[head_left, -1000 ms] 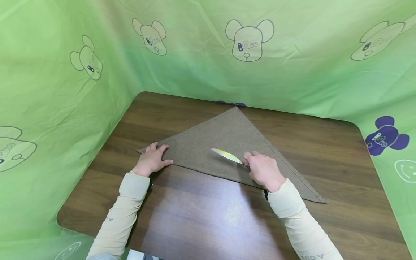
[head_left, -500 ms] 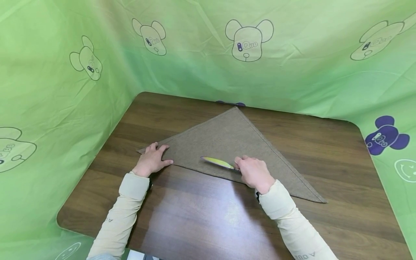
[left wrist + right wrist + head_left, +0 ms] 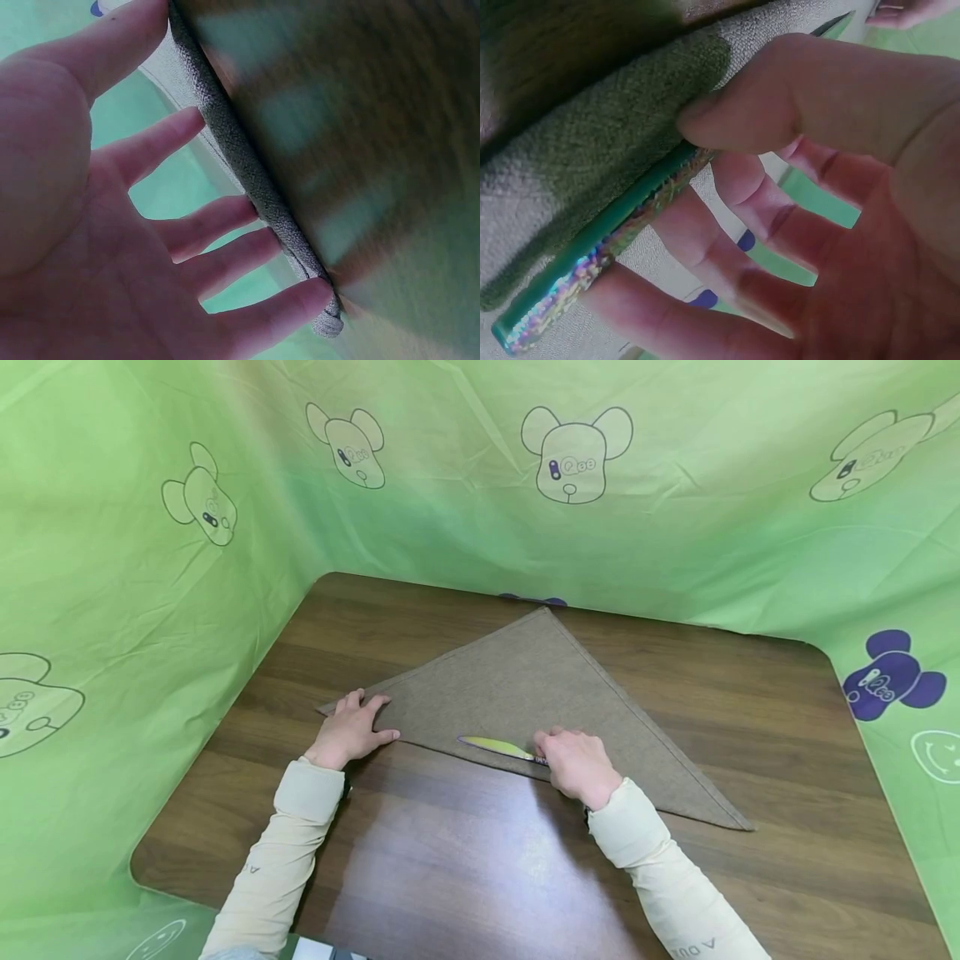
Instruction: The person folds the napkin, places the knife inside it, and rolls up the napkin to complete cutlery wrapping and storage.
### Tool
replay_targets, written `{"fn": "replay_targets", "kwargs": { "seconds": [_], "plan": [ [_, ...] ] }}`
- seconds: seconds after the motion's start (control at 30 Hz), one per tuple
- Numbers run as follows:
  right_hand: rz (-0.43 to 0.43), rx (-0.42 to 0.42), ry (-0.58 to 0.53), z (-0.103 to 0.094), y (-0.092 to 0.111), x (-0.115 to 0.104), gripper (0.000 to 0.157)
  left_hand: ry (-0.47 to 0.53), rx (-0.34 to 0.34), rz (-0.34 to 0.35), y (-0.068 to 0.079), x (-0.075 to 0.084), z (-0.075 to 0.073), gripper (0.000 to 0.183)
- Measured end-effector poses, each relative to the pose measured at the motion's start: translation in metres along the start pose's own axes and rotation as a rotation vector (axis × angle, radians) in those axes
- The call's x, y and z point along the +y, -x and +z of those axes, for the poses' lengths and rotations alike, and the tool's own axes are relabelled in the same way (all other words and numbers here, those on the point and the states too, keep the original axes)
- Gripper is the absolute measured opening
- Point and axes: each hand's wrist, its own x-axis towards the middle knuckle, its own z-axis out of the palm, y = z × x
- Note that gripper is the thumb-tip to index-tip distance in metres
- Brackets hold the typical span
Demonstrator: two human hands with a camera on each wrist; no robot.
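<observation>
A grey-brown cloth folded into a triangle (image 3: 540, 672) lies flat, its long folded edge toward me. On its left corner rests my left hand (image 3: 347, 731), fingers spread, the thumb at the folded edge; the left wrist view shows the fingertips (image 3: 259, 244) along the cloth. My right hand (image 3: 576, 767) grips an iridescent table knife by its textured handle (image 3: 604, 251), between thumb and fingers. The yellow-green blade (image 3: 495, 746) points left, low over the cloth near the folded edge and roughly along it. Part of the handle is hidden under the hand in the head view.
The cloth lies on a dark wood-grain table (image 3: 450, 843) with rounded corners. Green fabric curtains (image 3: 465, 527) printed with bear faces enclose the back and sides. A small white object (image 3: 311, 948) shows below the table's front edge.
My right hand has moved left and toward me with the knife, bringing the blade down beside the cloth's folded edge and more parallel to it. The left hand and cloth stay put.
</observation>
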Motion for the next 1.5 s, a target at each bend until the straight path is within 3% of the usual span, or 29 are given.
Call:
{"fn": "replay_targets", "kwargs": {
  "seconds": [0.8, 1.03, 1.5],
  "plan": [
    [0.000, 0.025, -0.073, 0.003, 0.007, 0.008, 0.026, 0.012, -0.007, 0.008, 0.004, 0.002, -0.002, 0.068],
    [0.090, -0.036, -0.128, -0.004, 0.019, 0.035, 0.021, 0.017, 0.003, 0.016, 0.006, 0.002, 0.000, 0.067],
    [0.426, -0.070, -0.234, -0.013, 0.081, 0.114, 0.044, 0.020, -0.008, 0.027, 0.006, 0.000, 0.002, 0.068]
  ]
}}
